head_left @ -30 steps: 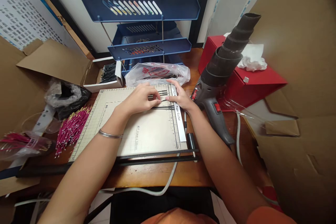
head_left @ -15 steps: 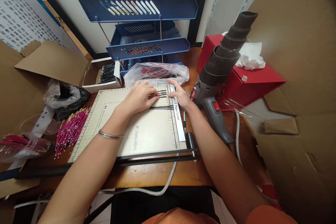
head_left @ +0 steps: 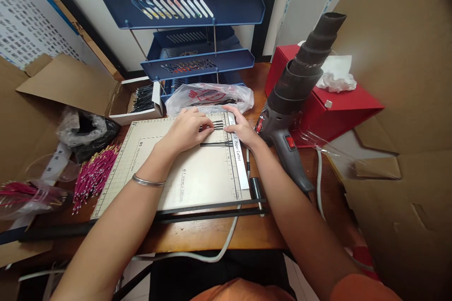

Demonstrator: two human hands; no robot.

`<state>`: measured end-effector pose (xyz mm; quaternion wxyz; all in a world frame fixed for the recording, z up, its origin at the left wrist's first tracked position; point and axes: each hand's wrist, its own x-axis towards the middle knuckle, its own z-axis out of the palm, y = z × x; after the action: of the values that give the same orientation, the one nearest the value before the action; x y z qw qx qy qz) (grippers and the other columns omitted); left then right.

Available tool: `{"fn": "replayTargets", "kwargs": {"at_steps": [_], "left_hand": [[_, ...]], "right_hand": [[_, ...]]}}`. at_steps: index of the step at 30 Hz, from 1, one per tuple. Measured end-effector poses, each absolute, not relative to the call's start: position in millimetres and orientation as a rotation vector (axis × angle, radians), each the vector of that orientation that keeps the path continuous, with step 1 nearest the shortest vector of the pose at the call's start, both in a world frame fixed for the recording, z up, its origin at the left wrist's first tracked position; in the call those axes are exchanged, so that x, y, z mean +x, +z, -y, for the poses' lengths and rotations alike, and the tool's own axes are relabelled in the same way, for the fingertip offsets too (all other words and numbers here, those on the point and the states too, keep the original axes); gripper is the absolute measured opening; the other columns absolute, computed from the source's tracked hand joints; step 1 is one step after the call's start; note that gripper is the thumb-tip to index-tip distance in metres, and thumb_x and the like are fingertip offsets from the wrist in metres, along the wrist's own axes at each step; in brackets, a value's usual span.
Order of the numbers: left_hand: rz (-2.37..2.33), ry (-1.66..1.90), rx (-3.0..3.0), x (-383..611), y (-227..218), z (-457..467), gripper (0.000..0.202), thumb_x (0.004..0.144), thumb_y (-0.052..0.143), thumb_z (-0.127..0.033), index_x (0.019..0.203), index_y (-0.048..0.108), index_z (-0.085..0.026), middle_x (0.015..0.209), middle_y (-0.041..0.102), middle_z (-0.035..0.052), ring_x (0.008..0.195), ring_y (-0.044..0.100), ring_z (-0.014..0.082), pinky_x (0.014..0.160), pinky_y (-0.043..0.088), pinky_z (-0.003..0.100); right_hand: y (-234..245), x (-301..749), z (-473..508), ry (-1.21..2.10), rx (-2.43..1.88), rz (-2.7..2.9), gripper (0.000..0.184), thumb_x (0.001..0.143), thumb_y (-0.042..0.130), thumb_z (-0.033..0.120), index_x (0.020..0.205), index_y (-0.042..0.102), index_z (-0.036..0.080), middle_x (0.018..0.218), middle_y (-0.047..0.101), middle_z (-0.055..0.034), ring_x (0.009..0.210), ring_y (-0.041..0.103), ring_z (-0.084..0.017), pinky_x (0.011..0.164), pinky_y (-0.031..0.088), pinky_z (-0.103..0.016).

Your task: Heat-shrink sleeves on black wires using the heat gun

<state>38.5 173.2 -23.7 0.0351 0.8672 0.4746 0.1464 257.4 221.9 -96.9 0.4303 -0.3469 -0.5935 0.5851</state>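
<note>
A cream paper cutter point(head_left: 197, 174) with a printed grid lies in front of me, and both hands rest near its far right corner. The fingertips of my left hand point(head_left: 190, 128) are pinched on several short black wires point(head_left: 218, 125) that stick out to the right. More black wires point(head_left: 217, 144) lie side by side on the board, just nearer to me. My right hand point(head_left: 243, 129) is at the cutter's white edge strip point(head_left: 240, 162), its thumb and forefinger spread apart. The thumb tip is close to the wire ends; the other fingers are partly hidden.
A heat gun point(head_left: 289, 103) stands at right before a red tissue box point(head_left: 339, 108). Behind are blue tray shelves point(head_left: 197, 63), a plastic bag point(head_left: 208, 96) and a white box of black wires point(head_left: 137, 115). Magenta wires point(head_left: 95, 176) lie at left. A grey cable point(head_left: 226, 244) crosses the front.
Both hands stay almost in place. The black wires at my left fingertips look slightly more spread out, and the view has shifted a little.
</note>
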Motion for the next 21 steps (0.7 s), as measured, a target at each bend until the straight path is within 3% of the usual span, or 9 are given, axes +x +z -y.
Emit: {"fn": "replayTargets", "kwargs": {"at_steps": [21], "left_hand": [[-1.447,0.486,2.671,44.4,-26.6,-173.3,0.020,0.102,0.065,-0.030,0.094,0.081,-0.021,0.089,0.078,0.0086,0.093,0.057,0.0279,0.084,0.037,0.042]], "right_hand": [[-95.8,256.6,-220.9,1.464,-0.857,1.474,0.082,0.057,0.073,0.027,0.137,0.059,0.028,0.164,0.055,-0.0052,0.160,0.043,-0.035,0.141,0.025,-0.052]]}}
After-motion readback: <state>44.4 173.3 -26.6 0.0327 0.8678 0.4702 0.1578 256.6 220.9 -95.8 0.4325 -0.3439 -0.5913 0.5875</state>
